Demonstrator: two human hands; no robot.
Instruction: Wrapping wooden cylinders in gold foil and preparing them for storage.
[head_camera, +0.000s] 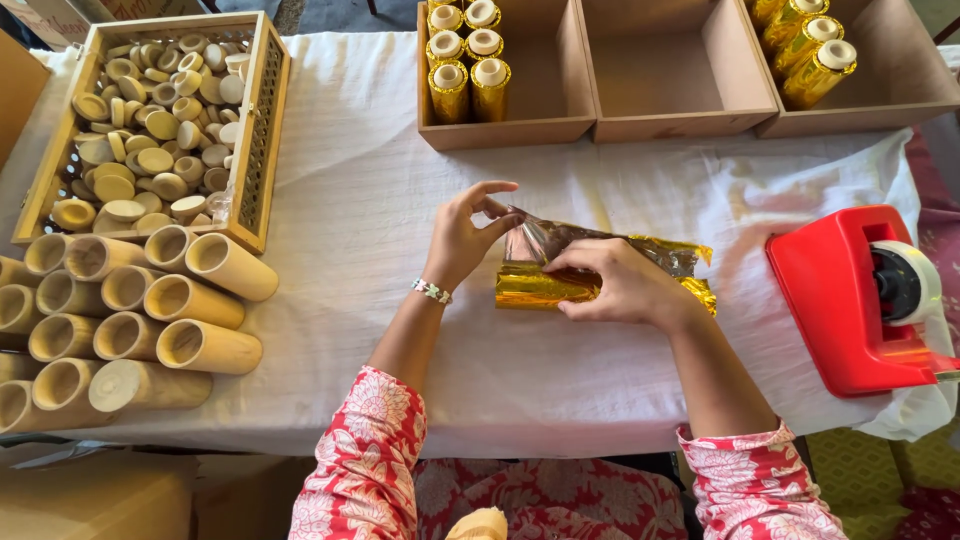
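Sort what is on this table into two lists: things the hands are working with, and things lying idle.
In use: left hand; right hand; crinkled gold foil sheet; foil-wrapped cylindrical tube.

Idle: red tape dispenser; bare wooden tubes; wooden crate of round caps; cardboard boxes.

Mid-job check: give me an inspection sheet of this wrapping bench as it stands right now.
Surface: table under a white cloth, creased.
Job's things: gold foil sheet partly rolled around a tube at centre.
Clutter: bare wooden tubes stacked at left; crate of wooden caps; foil-wrapped tubes in cardboard boxes at the back; red tape dispenser at right.
Hands: left hand pinches the foil's edge; right hand presses the roll down.
Cables: nothing seen.
Surroundings: cardboard box below the table, patterned floor at right.
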